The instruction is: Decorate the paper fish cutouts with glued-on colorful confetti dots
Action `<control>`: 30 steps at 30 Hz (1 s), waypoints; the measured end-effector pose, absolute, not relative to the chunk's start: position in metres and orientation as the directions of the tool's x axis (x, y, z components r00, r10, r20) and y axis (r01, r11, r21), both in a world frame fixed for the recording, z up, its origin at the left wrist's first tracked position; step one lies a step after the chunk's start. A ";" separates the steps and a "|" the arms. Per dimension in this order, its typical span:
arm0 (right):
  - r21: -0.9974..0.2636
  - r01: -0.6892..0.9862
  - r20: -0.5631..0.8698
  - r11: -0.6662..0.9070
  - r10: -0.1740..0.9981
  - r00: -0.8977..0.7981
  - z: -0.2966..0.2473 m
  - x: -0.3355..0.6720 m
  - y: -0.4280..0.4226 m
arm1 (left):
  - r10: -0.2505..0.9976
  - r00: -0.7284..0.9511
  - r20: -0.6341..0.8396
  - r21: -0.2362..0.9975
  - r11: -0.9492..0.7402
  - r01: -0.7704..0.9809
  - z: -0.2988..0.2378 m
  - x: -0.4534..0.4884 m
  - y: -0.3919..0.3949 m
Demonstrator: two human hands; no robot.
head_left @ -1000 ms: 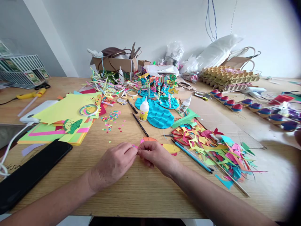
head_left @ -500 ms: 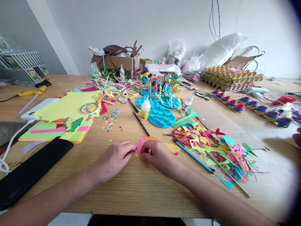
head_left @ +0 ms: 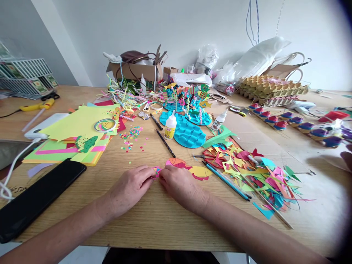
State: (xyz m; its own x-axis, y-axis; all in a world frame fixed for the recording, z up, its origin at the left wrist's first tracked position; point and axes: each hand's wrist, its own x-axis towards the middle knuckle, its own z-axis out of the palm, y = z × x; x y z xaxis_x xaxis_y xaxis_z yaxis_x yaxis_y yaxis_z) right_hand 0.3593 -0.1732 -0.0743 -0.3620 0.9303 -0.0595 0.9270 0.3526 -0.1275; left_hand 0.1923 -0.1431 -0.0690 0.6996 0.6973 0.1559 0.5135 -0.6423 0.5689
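A small pink paper cutout (head_left: 157, 171) with coloured dots lies between my two hands, mostly covered by fingers. My left hand (head_left: 134, 185) pinches its left side, fingers pressed together. Curled over its right part is my right hand (head_left: 178, 185), whose fingertips are hidden under the knuckles. Just beyond the right hand lie an orange and pink paper fish (head_left: 176, 161) and a yellow paper fish (head_left: 200, 171) with red fins. Paper confetti dots (head_left: 133, 134) are scattered farther left. A white glue bottle (head_left: 170, 127) with a yellow label stands upright behind the hands.
Red-handled scissors (head_left: 213, 157) and blue pencils (head_left: 228, 181) lie beside a heap of paper scraps (head_left: 272, 179) on the right. Coloured sheets (head_left: 63, 124) and a black case (head_left: 41, 200) are at left. Blue textured discs (head_left: 189, 134) sit behind. Another person's fingers (head_left: 347, 157) show at the right edge.
My right hand has shifted slightly left and turned further over the pink cutout, uncovering more of the yellow fish. My left hand has moved a little left.
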 end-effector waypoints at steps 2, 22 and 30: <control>-0.120 0.928 -0.076 0.352 0.929 -0.362 -0.074 0.358 -0.174 | 0.702 0.696 0.151 0.564 -0.640 0.522 -0.070 0.191 -0.143; -0.485 0.762 0.216 0.429 0.903 -0.371 -0.057 0.369 -0.187 | 0.723 0.652 -0.230 0.955 0.040 0.293 -0.067 0.204 -0.148; -0.649 0.689 0.187 0.321 0.946 -0.265 -0.060 0.366 -0.190 | 0.796 0.577 -0.184 0.957 0.011 0.290 -0.062 0.208 -0.151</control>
